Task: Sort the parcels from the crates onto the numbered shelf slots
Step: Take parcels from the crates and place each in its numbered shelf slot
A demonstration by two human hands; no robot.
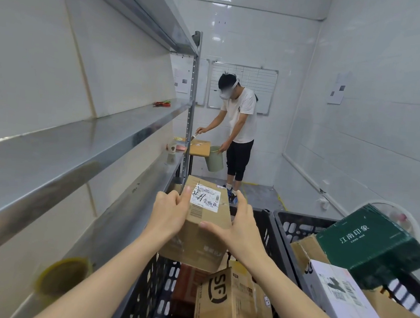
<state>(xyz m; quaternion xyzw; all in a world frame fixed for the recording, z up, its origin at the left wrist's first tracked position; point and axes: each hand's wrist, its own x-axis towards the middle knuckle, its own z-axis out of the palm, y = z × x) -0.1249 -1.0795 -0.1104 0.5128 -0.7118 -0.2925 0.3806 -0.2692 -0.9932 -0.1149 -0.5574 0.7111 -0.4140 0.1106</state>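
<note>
While left hand and right hand clamp cardboard parcel by sides above far end of black crate, long axis points away, label up

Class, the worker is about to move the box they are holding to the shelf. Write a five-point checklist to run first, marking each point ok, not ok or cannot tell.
1. Two-handed grip: left hand and right hand hold the brown box on opposite sides: ok.
2. Box free of the crate: it is held above the parcels inside: ok.
3. Label in sight: it faces up towards the camera: ok.
4. Slot number on the metal shelf: no readable number shows: cannot tell.
5. Way to the shelf: the second person stands far back, away from the box: ok.
</note>
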